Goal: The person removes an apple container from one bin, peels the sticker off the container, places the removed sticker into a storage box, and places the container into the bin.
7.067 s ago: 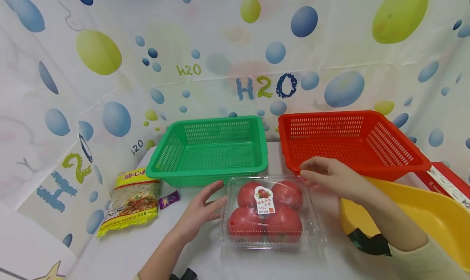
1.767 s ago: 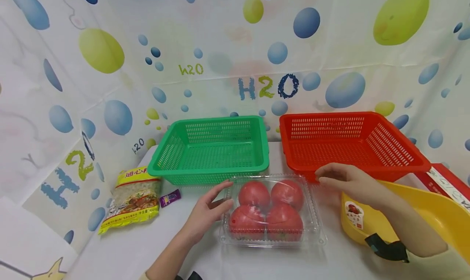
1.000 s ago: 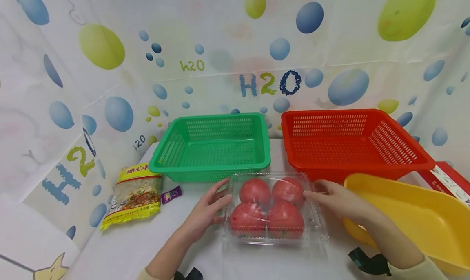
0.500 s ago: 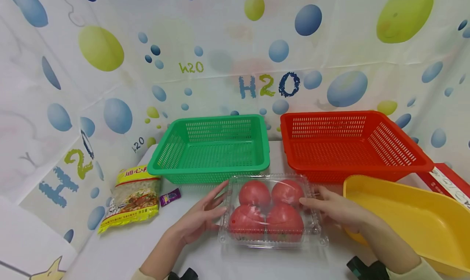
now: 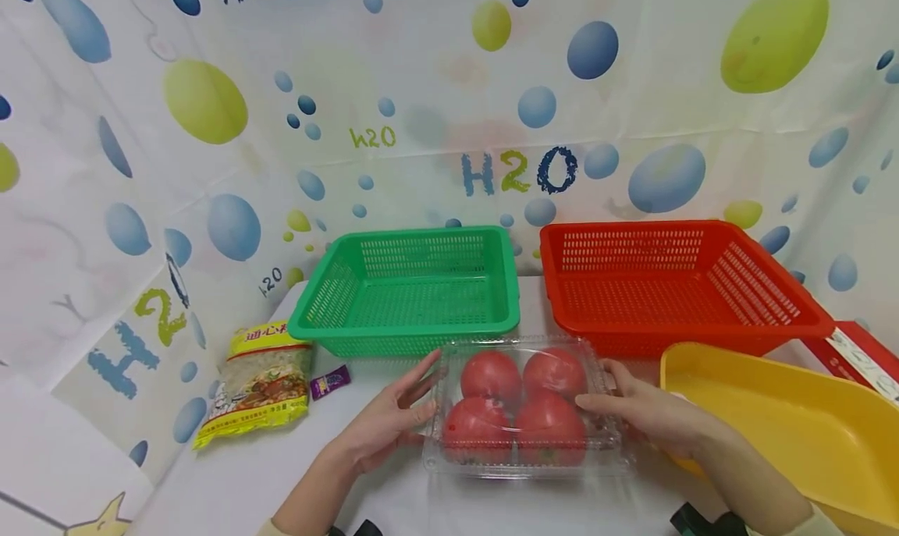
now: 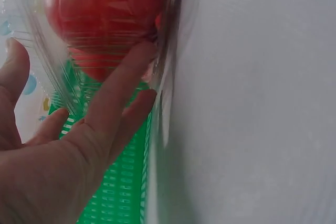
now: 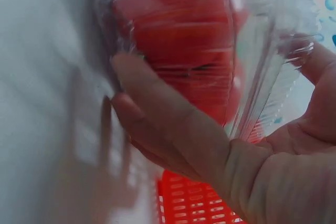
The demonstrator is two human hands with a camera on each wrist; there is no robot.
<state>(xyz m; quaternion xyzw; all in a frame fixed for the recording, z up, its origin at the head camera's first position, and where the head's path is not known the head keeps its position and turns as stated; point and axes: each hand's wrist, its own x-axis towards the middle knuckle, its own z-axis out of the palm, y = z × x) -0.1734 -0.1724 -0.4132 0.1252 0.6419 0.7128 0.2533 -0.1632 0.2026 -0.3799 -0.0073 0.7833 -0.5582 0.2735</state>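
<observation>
In the head view a clear plastic clamshell box [image 5: 520,473] with large red tomatoes [image 5: 551,427] inside lies on the white table. Its lid looks closed. At the box's left side is my left hand [image 5: 382,427], fingers fairly straight; in the left wrist view the fingertips [image 6: 142,56] meet the box wall. My right hand [image 5: 653,415] holds the right side, with the thumb on the lid's edge and the other fingers low along the wall. In the right wrist view those fingers [image 7: 163,98] lie near the box's bottom edge.
Behind the box stand a green basket [image 5: 410,333] and a red basket [image 5: 674,317]. A yellow basin [image 5: 787,411] sits to the right, with a white sticker edge [image 5: 680,396] partly hidden by my hand. On the left lie a yellow food bag [image 5: 263,384] and a purple packet [image 5: 330,381].
The white label on the lid seven seconds ago is off it; a sticker like it showed on the yellow basin. My right hand has come back left from the basin to the box.
</observation>
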